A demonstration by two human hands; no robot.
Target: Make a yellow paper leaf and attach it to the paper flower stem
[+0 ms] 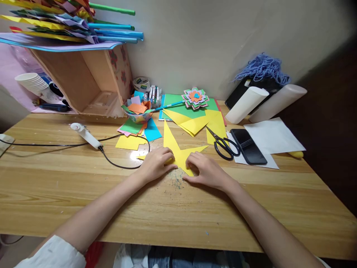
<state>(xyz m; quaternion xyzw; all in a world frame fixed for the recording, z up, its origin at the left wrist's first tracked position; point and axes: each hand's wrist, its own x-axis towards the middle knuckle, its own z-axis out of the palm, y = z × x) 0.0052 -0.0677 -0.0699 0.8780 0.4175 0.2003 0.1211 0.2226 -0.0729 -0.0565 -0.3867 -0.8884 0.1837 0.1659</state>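
Note:
A yellow paper star with long pointed arms lies on the wooden table in front of me. My left hand has its fingers curled over the star's left side, covering part of that arm. On the other side, my right hand grips the paper near its lower point, fingers bent and thumb low. Black-handled scissors rest to the right of the star. Behind it are folded yellow paper pieces.
A white glue gun with a black cord lies at left. A bowl of paper scraps stands behind my left hand. A phone sits on white paper at right. A paper flower lies at the back beside a wooden box.

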